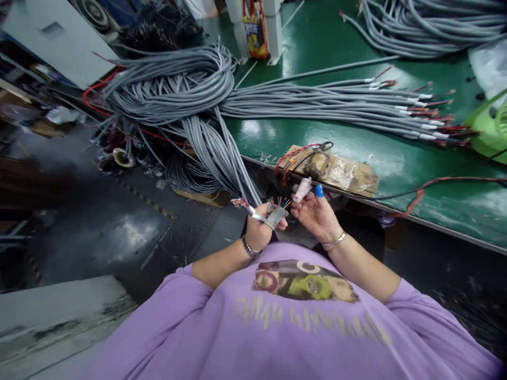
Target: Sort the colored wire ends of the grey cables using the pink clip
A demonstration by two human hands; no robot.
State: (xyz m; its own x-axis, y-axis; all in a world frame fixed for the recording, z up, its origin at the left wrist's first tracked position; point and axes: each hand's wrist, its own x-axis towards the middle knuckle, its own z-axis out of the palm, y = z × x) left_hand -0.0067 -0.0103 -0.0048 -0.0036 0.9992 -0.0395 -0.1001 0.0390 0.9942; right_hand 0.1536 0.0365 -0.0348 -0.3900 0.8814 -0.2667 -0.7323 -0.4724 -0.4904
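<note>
My left hand [259,228] is closed around a grey cable, near a white band [255,214] on its jacket. Thin coloured wires [283,202] fan out above a grey wrapping that appears to cover my left thumb [276,216]. Another bunch of coloured wire ends [240,202] sticks out to the left of this hand. My right hand [317,217] is raised close beside the fanned wires, one digit in a pinkish cover [303,189] and one fingertip in blue [319,190]. These two tips are apart, and nothing shows between them; the lower fingers are curled.
Coiled grey cables [170,87] lie on the green table [273,134], some hanging over its edge. Their stripped ends [431,119] point right, towards a green plastic object [489,126]. A wooden block [352,174] with wires sits at the front edge. More cable [431,29] lies far right.
</note>
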